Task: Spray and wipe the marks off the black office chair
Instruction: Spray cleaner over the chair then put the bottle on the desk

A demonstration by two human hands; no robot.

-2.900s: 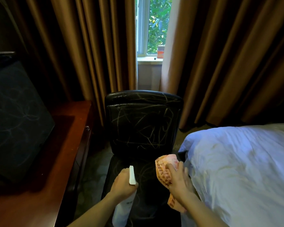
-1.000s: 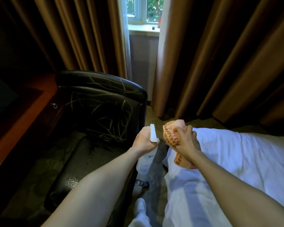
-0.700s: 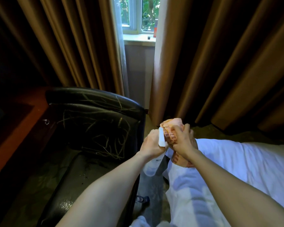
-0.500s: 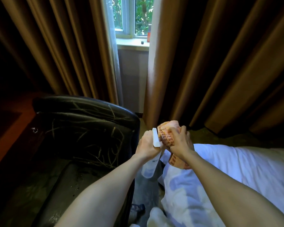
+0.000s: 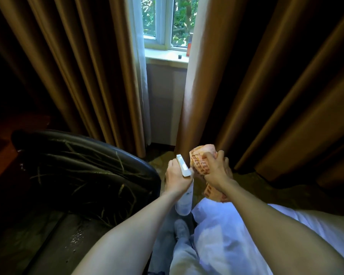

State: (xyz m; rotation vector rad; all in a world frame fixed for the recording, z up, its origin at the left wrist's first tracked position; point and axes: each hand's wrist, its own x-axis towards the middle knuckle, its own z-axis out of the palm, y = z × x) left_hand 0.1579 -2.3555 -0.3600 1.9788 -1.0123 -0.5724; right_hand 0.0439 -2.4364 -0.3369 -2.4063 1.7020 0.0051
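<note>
1. Fingers (image 5: pixel 221 155) of the right hand (image 5: pixel 214 172) curl round a bunched orange cloth (image 5: pixel 200 157).
2. Left hand (image 5: pixel 175 178) grips a white spray bottle (image 5: pixel 184 204), nozzle just beside the cloth.
3. Black office chair (image 5: pixel 83 171), streaked with pale marks, stands left of both hands.

Heavy brown curtains (image 5: pixel 87 66) part around a daylit window (image 5: pixel 167 20) with a white sill (image 5: pixel 165 56). A white-sheeted bed (image 5: pixel 236 235) lies at right, with dim carpet (image 5: pixel 161 155) below the window.

Chair (image 5: pixel 83 175) left, bed (image 5: pixel 266 235) right, window (image 5: pixel 165 22) behind.
</note>
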